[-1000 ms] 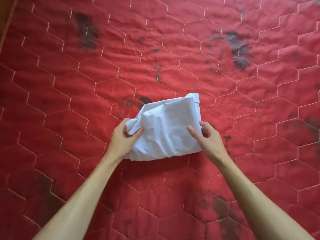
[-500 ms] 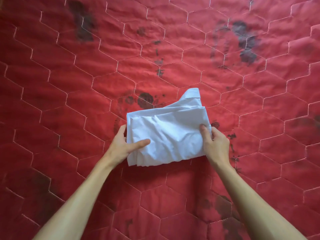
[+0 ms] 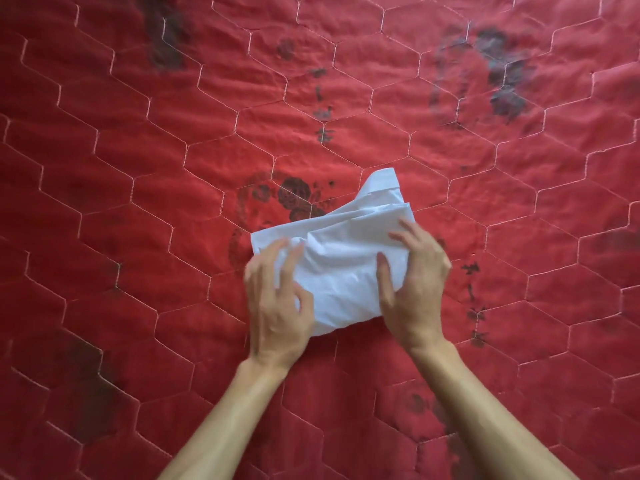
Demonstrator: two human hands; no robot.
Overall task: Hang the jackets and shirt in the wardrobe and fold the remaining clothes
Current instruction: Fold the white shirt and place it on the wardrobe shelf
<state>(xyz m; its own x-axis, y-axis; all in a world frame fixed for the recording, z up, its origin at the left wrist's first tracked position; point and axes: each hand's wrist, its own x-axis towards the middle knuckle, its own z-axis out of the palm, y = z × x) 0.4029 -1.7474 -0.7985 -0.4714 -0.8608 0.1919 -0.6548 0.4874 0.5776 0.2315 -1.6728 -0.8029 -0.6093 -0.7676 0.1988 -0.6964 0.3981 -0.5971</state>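
Head view: a white garment (image 3: 346, 271), folded down to a small crumpled bundle, lies flat on a red quilted cover (image 3: 138, 202) stitched in pale hexagons. A narrow hemmed flap (image 3: 382, 178) sticks out from the garment's far right corner and points away from the person; the rest of the bundle is roughly rectangular, with loose creases across its top.

Both hands are on the garment, and both bare forearms reach in from its near side. The left hand (image 3: 277, 306) covers the garment's near left corner. It is blurred, its fingers spread over the left edge of the cloth and its thumb bent just beside the near edge. Its grip is apart, with no fold pinched as far as the blur allows. The right hand (image 3: 415, 289) lies on the garment's right side, palm down, fingers fanned out and nearly straight across the cloth. Its thumb (image 3: 383, 275) points toward the garment's middle and rests on top of the fabric. That grip is apart too, flat on the cloth rather than closed round it.

A dark rose print (image 3: 294, 195) on the cover sits just beyond the garment's far left edge and touches it. A larger dark print (image 3: 502, 81) lies well beyond the garment to the far right. A line of small dark marks (image 3: 474, 299) runs just right of the garment, past the right hand.
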